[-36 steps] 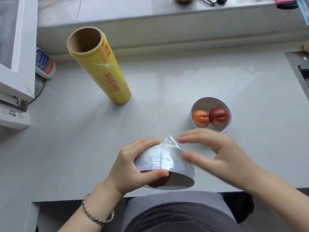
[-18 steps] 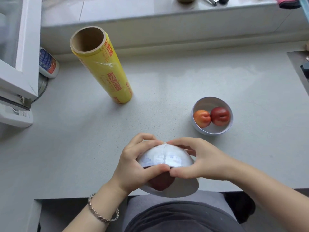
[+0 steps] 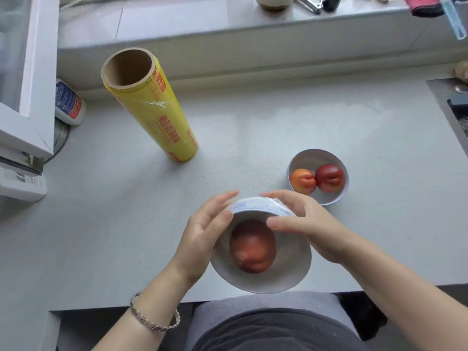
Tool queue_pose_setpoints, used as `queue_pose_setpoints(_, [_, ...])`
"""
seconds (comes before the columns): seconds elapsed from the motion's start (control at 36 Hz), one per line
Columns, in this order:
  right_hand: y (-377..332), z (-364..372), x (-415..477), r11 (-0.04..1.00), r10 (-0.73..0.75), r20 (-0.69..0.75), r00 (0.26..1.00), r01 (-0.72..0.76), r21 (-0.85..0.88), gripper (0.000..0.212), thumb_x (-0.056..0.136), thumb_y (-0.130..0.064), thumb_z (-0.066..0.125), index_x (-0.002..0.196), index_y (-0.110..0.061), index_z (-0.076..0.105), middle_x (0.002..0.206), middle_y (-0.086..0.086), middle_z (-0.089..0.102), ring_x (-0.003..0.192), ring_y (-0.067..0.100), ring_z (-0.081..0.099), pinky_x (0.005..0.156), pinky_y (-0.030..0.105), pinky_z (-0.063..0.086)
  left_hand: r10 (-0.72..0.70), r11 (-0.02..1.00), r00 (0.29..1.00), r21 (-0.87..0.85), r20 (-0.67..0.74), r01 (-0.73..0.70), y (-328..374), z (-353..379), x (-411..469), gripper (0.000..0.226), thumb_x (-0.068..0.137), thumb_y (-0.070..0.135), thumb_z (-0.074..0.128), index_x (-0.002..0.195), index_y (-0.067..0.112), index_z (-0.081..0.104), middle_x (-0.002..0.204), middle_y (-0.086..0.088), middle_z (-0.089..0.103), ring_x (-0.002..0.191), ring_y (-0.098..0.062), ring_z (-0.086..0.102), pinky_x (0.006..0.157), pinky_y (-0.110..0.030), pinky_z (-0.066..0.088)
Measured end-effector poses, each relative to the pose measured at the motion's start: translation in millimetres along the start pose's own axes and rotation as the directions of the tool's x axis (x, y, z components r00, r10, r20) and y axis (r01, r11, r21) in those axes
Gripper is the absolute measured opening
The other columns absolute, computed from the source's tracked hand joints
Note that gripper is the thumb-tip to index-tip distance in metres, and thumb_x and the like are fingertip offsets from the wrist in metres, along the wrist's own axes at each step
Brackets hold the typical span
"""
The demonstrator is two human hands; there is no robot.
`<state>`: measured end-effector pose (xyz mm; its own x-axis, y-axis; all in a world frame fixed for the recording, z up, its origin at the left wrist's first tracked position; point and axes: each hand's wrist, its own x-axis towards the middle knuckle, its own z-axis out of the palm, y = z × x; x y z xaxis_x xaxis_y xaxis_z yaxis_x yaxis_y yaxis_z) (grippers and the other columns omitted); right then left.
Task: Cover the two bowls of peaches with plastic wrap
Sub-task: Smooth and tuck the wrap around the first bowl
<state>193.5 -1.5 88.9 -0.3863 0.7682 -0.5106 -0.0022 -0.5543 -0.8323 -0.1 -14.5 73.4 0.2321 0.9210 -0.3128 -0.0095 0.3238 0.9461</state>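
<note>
Cradling the near bowl (image 3: 260,279), tipped toward the camera at the counter's front edge, the left hand (image 3: 202,234) and right hand (image 3: 306,224) grasp its sides, fingers pressing film against them; it looks nearly wrapped. Just beyond it, the second bowl (image 3: 317,158) sits uncovered, the plastic-wrap roll (image 3: 152,110) farther beyond-left.

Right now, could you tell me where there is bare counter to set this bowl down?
Bare counter lies between the roll and the far bowl, and left of the left hand. Crowded: between the held bowl and far bowl.
</note>
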Motion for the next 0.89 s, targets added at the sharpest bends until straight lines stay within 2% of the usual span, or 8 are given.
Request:
queue_pose_setpoints(0.11, [-5,2,0,0.992,0.023,-0.016,1.0,-0.025,-0.121,0.061,0.052,-0.026,0.077,0.11,-0.027,0.056,0.092,0.0,0.071,0.083,0.008,0.067,0.071,0.016,0.052,-0.085,0.982,0.988,0.178,0.128,0.061,4,-2,6,0.054,0.059,0.057,0.062,0.103,0.026,0.064,0.1,0.017,0.07,0.096,0.001,0.063,0.078,-0.012,0.045])
queue_pose_setpoints(0.22, [-8,4,0,0.982,0.071,-0.02,0.997,-0.073,-0.173,0.059,0.056,-0.037,0.078,0.11,-0.032,0.056,0.094,0.0,0.073,0.086,0.008,0.069,0.078,0.024,0.054,-0.092,0.99,0.992,0.116,0.09,0.082,-3,1,7,0.081,0.05,0.078,0.067,0.1,0.014,0.07,0.102,-0.008,0.072,0.095,-0.015,0.065,0.08,-0.022,0.05])
queue_pose_setpoints(0.28, [-12,4,0,0.977,0.05,-0.031,0.998,-0.055,-0.204,0.055,0.057,-0.048,0.082,0.105,-0.032,0.06,0.094,-0.007,0.073,0.088,0.006,0.069,0.083,0.027,0.052,-0.086,0.994,0.995,0.07,0.058,0.082,-5,2,5,0.078,0.052,0.077,0.067,0.098,0.015,0.072,0.098,-0.009,0.072,0.091,-0.016,0.065,0.077,-0.024,0.05])
queue_pose_setpoints(0.36, [-22,2,-2,0.973,-0.05,-0.096,0.994,0.026,-0.228,0.044,0.057,-0.052,0.067,0.09,-0.023,0.069,0.088,-0.012,0.073,0.087,-0.001,0.067,0.084,0.018,0.049,-0.075,0.995,0.997,0.069,-0.022,0.076,-10,4,2,0.075,0.051,0.077,0.068,0.094,0.017,0.072,0.091,-0.006,0.073,0.085,-0.015,0.065,0.073,-0.025,0.049])
queue_pose_setpoints(0.5, [-30,-7,3,0.879,0.003,-0.112,0.994,-0.056,-0.473,0.02,0.073,-0.041,0.068,0.077,-0.022,0.072,0.086,-0.001,0.074,0.088,0.01,0.067,0.087,0.028,0.049,-0.03,0.984,0.995,0.171,-0.097,0.046,-5,6,-2,0.042,0.056,0.055,0.064,0.087,0.027,0.07,0.085,0.01,0.073,0.081,-0.005,0.066,0.07,-0.017,0.048])
queue_pose_setpoints(0.58, [-32,-10,9,0.845,0.096,-0.08,0.992,-0.124,-0.52,0.017,0.077,-0.038,0.068,0.069,-0.024,0.07,0.081,0.004,0.072,0.077,0.009,0.06,0.079,0.026,0.044,0.002,0.969,0.995,0.246,-0.097,0.022,-4,5,-3,0.042,0.053,0.055,0.063,0.088,0.031,0.067,0.085,0.019,0.071,0.081,0.001,0.064,0.072,-0.011,0.046])
queue_pose_setpoints(0.69, [-32,-10,14,0.812,0.195,-0.022,0.981,-0.174,-0.557,0.024,0.082,-0.038,0.063,0.061,-0.028,0.066,0.061,-0.014,0.056,0.066,0.005,0.05,0.069,0.022,0.038,0.018,0.944,0.996,0.329,-0.082,0.01,-3,1,-3,0.046,0.051,0.057,0.066,0.089,0.032,0.067,0.088,0.021,0.07,0.084,0.002,0.064,0.073,-0.009,0.046])
queue_pose_setpoints(0.89, [-30,-11,17,0.902,0.142,-0.115,0.983,-0.176,-0.395,0.029,0.095,-0.017,0.046,0.068,-0.016,0.056,0.062,-0.01,0.057,0.052,-0.001,0.048,0.053,0.012,0.039,-0.002,0.932,1.0,0.362,-0.025,0.011,-2,-5,-8,0.049,0.05,0.056,0.069,0.093,0.032,0.068,0.092,0.019,0.07,0.088,0.0,0.064,0.076,-0.012,0.046])
